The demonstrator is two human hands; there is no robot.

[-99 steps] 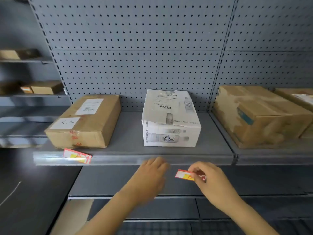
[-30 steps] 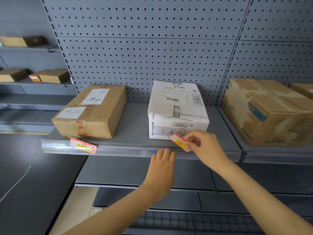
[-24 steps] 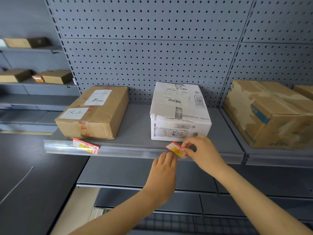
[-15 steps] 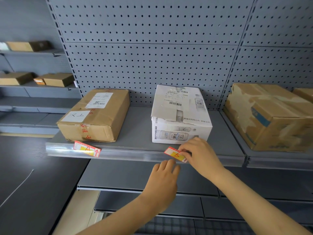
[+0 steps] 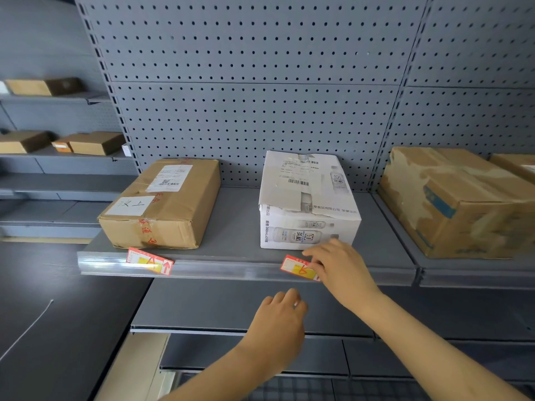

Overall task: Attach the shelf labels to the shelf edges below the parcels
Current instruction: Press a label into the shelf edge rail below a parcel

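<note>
A red and yellow shelf label lies against the clear edge strip of the grey shelf, just below the white parcel. My right hand pinches the label's right end and covers it. My left hand hovers lower, in front of the shelf below, fingers loosely curled and holding nothing. Another red and yellow label sits tilted on the same strip under the brown parcel.
A large brown carton stands on the neighbouring shelf section to the right. Grey pegboard backs the shelves. More brown boxes rest on shelves at far left. A lower grey shelf juts out beneath.
My right hand has brought the label up from below the shelf onto the edge strip under the white parcel. My left hand has dropped away from the strip.
</note>
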